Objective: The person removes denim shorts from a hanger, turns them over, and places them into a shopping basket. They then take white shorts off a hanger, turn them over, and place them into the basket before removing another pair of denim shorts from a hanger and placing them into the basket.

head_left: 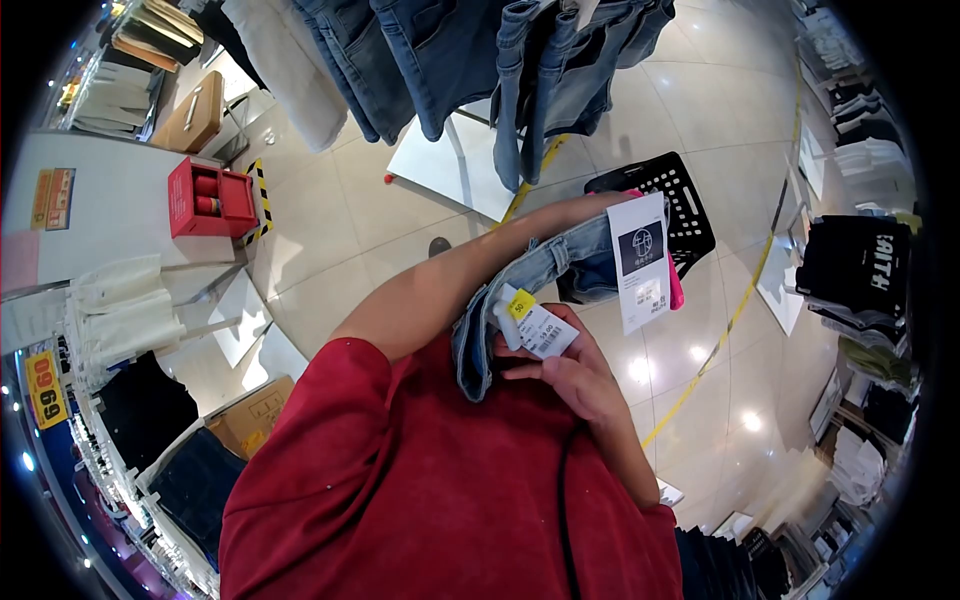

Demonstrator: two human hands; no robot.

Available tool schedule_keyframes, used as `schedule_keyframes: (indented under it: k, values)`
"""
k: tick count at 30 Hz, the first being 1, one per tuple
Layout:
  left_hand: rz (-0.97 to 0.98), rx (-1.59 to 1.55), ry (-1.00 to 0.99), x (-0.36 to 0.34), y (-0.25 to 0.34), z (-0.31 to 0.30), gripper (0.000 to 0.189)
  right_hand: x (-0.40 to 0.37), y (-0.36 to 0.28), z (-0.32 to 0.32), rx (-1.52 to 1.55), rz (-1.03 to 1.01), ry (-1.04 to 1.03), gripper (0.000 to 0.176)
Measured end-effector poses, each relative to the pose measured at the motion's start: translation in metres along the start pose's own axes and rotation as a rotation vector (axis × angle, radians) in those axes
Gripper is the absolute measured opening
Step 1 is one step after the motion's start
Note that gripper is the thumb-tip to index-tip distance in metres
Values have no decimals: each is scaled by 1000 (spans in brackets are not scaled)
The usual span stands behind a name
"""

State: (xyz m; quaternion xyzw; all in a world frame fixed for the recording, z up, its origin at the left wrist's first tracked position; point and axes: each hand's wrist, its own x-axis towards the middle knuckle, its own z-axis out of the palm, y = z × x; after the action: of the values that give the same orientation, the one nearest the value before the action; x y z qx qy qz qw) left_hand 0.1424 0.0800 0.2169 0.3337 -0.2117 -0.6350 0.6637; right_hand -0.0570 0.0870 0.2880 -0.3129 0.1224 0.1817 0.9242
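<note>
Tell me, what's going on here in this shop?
A person in a red shirt stands beneath hanging blue jeans. A light blue denim garment lies draped over their left forearm; that hand is hidden behind the denim and a large white hang tag. Their right hand pinches a small white price tag with a yellow sticker on the garment. A black plastic basket sits on the tiled floor beyond.

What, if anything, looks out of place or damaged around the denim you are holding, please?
Nothing looks damaged or spilled. The right hand holds a white tag on the denim garment draped over the left arm. Only a black basket sits out on the floor.
</note>
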Motion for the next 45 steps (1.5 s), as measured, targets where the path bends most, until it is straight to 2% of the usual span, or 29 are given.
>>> schedule_keyframes:
  k: [3, 4, 5, 6, 7, 8, 9, 12, 15, 16, 19, 20, 23, 25, 27, 30, 32, 35, 37, 38, 39, 40, 41, 43, 44, 45]
  values:
    - [142, 217, 127, -2, 9, 6, 26, -5, -2, -14, -373, -133, 185, 55]
    - [217, 318, 196, -4, 17, 13, 29, -4, 0, -16, -407, -293, 311, 52]
    - [297, 417, 257, -8, 26, 19, 33, -5, -4, -17, -556, -338, 412, 51]
    - [380, 646, 410, -13, 36, 26, 33, -10, -11, -19, -703, -382, 516, 51]
    - [575, 874, 647, -24, 47, 47, 29, -14, -16, -19, -848, -424, 625, 50]
    - [588, 1000, 687, -34, 64, 61, 26, -18, -19, -14, -844, -462, 674, 46]
    - [602, 1127, 726, -41, 79, 71, 22, -23, -18, -14, -902, -460, 620, 46]
    - [817, 1289, 774, -44, 105, 85, 15, -31, -14, -9, -1062, -469, 458, 48]
    - [925, 1322, 774, -44, 124, 98, 14, -18, -9, 1, -1083, -337, 313, 65]
    - [973, 1325, 806, -43, 128, 101, 13, -13, -9, 5, -1204, -330, 331, 72]
    - [987, 1408, 819, -46, 138, 105, 13, 1, -4, 0, -1582, -298, 346, 71]
    - [988, 1413, 831, -47, 141, 107, 14, 2, -9, -1, -1461, -220, 375, 62]
    - [947, 1361, 859, -55, 147, 104, 15, 8, 1, -48, -1306, -179, 651, 44]
    - [940, 1357, 910, -64, 154, 96, 15, -3, -9, -92, -1102, -316, 735, 31]
    - [821, 1327, 956, -76, 160, 83, 15, -27, -41, -92, -972, -607, 981, 25]
    - [595, 1425, 916, -85, 159, 78, 16, -57, -90, -93, -443, -640, 873, 28]
    - [531, 1172, 780, -81, 145, 72, 16, -60, -104, -90, -167, -758, 803, 28]
    - [370, 789, 649, -72, 117, 55, 17, -50, -103, -80, -8, -837, 824, 27]
    - [443, 494, 611, -61, 79, 57, 19, -32, -86, -71, -9, -856, 911, 29]
    - [410, 450, 600, -57, 63, 64, 19, -18, -73, -68, -15, -903, 925, 25]
    - [373, 406, 595, -56, 45, 71, 19, -6, -59, -62, -43, -834, 995, 31]
    - [360, 462, 574, -53, 26, 75, 20, 4, -48, -53, -177, -819, 1016, 37]
    - [353, 518, 554, -52, 10, 80, 21, 13, -31, -57, -137, -789, 917, 38]
    - [271, 730, 514, -57, -9, 101, 28, 19, -21, -36, -124, -880, 804, 42]
    - [270, 732, 449, -60, -13, 109, 33, 14, -21, -32, -38, -858, 724, 44]
    - [308, 940, 371, -64, -9, 114, 35, 8, -23, -30, 47, -839, 647, 46]
